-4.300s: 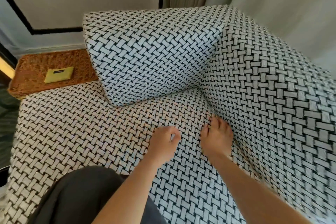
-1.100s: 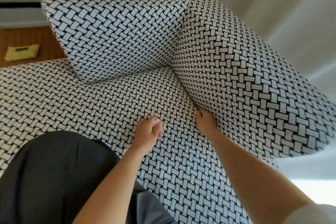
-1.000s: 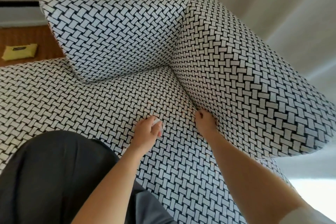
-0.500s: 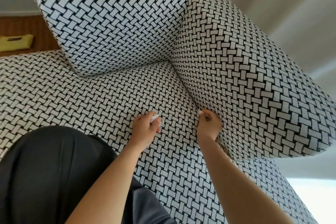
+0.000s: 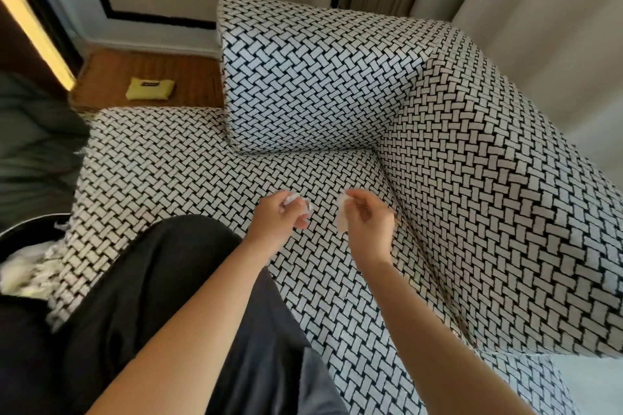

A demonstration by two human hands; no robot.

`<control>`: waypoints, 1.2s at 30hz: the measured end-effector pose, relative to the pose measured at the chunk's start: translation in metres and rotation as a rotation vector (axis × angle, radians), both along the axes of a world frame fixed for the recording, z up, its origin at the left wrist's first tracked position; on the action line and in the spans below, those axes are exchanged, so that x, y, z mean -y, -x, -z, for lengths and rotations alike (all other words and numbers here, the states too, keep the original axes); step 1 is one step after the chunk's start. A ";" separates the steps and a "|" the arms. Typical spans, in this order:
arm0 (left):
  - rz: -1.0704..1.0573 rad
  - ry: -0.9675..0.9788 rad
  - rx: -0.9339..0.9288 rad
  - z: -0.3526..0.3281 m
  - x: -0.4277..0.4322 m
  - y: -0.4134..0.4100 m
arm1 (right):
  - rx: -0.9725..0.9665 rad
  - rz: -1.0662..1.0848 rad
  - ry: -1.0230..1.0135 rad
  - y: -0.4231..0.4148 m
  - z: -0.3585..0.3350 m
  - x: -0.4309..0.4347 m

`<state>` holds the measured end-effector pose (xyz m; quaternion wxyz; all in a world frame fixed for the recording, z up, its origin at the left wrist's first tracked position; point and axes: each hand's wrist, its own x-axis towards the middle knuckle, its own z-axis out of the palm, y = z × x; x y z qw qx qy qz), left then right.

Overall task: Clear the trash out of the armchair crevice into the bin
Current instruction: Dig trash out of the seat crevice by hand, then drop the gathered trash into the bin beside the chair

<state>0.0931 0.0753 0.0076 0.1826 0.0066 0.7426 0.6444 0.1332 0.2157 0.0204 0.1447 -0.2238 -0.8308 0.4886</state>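
- Over the armchair seat [image 5: 202, 172], both hands hang just above the fabric, near each other but not touching.
- Left hand [image 5: 278, 217]: fingers curl round a crumpled white scrap [image 5: 297, 201], which pokes out past the fingertips.
- Right hand [image 5: 369, 221]: thumb and fingers pinch a flat pale scrap [image 5: 342, 217] by its upper edge, and the rest dangles below the pinch.
- Crevice [image 5: 409, 236] between seat and arm cushion [image 5: 488, 195] runs just right of the right hand. Can't tell if more trash sits inside.
- Bin [image 5: 33, 226] is at the lower-left edge, well apart from both hands, with pale stuff in it.
- Handling, as a judgement: both scraps look paper-light, soft and crushable, not fragile. A light pinch is enough.
- The flat one could flutter or slip loose, so it is better bunched into the palm for the carry to the bin.
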 end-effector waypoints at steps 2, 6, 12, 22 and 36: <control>-0.041 0.009 -0.028 -0.018 0.021 0.006 | -0.007 -0.084 -0.005 0.010 -0.008 0.021; -0.070 0.102 -0.084 -0.049 0.073 0.019 | -0.020 -0.233 0.005 0.032 -0.023 0.067; -0.229 0.168 -0.100 -0.067 0.168 0.026 | -0.011 -0.426 0.012 0.074 -0.042 0.144; -0.740 0.176 0.120 0.005 0.341 0.019 | 0.272 -0.641 -0.006 0.116 -0.003 0.314; -0.790 0.478 0.479 0.099 0.402 0.039 | 0.521 -0.856 0.067 0.123 0.086 0.423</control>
